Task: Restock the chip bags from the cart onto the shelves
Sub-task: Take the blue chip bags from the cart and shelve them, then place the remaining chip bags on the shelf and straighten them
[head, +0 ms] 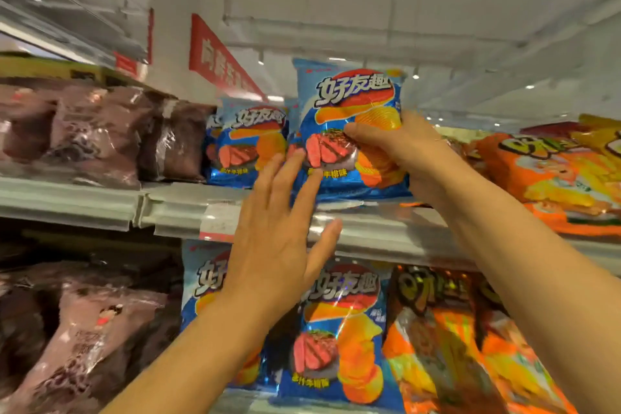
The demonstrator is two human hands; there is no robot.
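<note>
A blue chip bag (pixel 349 100) stands upright at the front of the upper shelf (pixel 174 205). My right hand (pixel 400 148) grips it at its right side, thumb across the front. My left hand (pixel 282 228) is spread flat, its fingertips touching the bag's lower left front. A second blue chip bag (pixel 245 141) stands just to the left, further back on the same shelf. Two more blue bags (pixel 339 329) stand on the shelf below, partly behind my left arm. The cart is out of view.
Dark maroon bags (pixel 87 131) fill the left of both shelves. Orange snack bags (pixel 554 174) crowd the right of the upper shelf, and more orange bags (pixel 453 346) sit below. A red hanging sign (pixel 218 57) and the white ceiling are above.
</note>
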